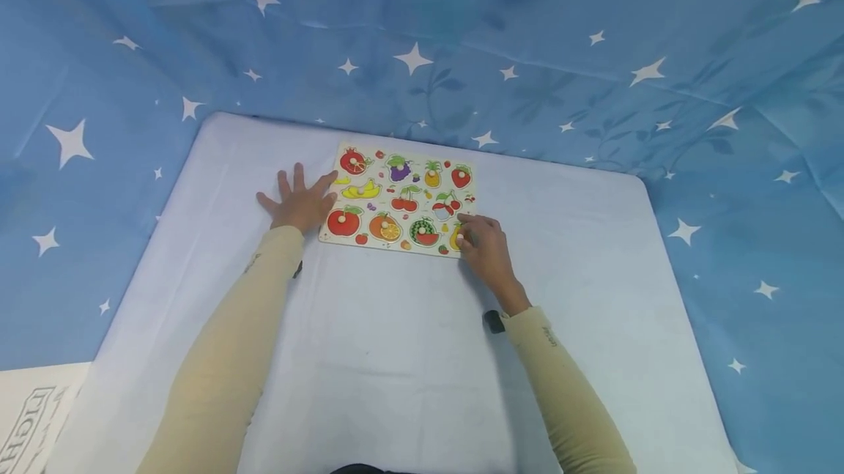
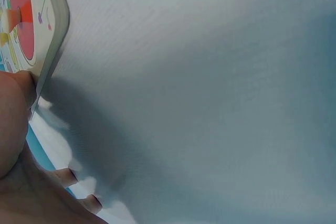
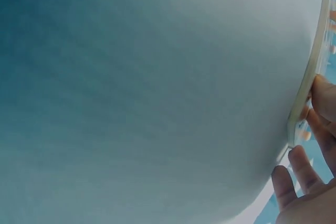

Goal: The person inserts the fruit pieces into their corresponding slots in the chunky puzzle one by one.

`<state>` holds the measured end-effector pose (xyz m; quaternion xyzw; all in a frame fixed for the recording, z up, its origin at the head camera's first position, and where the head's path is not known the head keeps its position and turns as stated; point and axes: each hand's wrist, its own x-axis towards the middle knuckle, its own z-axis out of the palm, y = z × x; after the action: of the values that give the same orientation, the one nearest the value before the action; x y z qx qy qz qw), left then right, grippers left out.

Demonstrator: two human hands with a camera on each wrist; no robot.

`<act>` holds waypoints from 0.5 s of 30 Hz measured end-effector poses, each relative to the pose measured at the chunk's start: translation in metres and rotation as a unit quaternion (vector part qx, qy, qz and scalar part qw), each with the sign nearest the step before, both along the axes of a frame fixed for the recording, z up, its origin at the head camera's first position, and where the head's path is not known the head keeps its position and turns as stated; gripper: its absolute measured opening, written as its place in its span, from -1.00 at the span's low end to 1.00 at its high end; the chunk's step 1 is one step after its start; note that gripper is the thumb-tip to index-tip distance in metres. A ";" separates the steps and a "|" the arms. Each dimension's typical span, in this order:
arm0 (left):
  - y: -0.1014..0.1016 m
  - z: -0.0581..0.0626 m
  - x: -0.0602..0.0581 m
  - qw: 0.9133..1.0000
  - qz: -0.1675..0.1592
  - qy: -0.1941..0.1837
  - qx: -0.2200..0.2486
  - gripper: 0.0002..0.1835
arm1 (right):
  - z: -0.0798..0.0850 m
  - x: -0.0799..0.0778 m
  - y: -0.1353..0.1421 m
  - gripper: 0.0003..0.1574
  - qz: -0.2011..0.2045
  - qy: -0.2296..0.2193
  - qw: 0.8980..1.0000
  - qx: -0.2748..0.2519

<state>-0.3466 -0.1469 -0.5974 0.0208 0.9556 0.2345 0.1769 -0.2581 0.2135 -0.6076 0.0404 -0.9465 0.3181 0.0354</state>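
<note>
A wooden fruit puzzle board (image 1: pixel 417 246) with knobbed pieces lies toward the far side of the white table. At its left edge my left hand (image 1: pixel 300 204) has its fingers spread, the thumb side touching the board. In the left wrist view, the thumb (image 2: pixel 13 114) rests at the board's corner, near the red apple piece (image 2: pixel 25 30). My right hand (image 1: pixel 486 250) is at the lower right corner, thumb and forefinger pinching the knob of a yellow fruit piece (image 1: pixel 455 237), which the fingers partly cover. In the right wrist view, other fingers (image 3: pixel 303 169) extend past the board's edge.
White cloth (image 1: pixel 395 357) covers the table around the board. A blue curtain with white stars (image 1: pixel 422 20) hangs along the back and sides. Printed paper or board (image 1: pixel 39 415) lies at the lower left.
</note>
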 end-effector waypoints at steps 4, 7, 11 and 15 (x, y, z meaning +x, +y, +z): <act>0.000 0.001 0.001 1.000 -0.002 -0.003 -0.004 -0.27 | -0.003 0.002 -0.001 -0.95 -0.005 0.005 1.000 -0.006; 0.000 0.000 -0.001 1.000 -0.003 -0.006 -0.004 -0.27 | -0.004 0.004 -0.001 -0.93 -0.007 0.009 1.000 -0.013; 0.001 -0.002 -0.003 1.000 -0.004 -0.010 0.000 -0.27 | -0.004 0.005 0.001 -0.90 -0.003 0.017 1.000 -0.014; 0.003 -0.003 -0.001 1.000 -0.003 -0.012 0.004 -0.28 | -0.002 0.004 0.003 -0.90 0.000 0.015 1.000 -0.009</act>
<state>-0.3479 -0.1444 -0.6001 0.0217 0.9525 0.2382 0.1886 -0.2543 0.2161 -0.6097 0.0446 -0.9429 0.3262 0.0502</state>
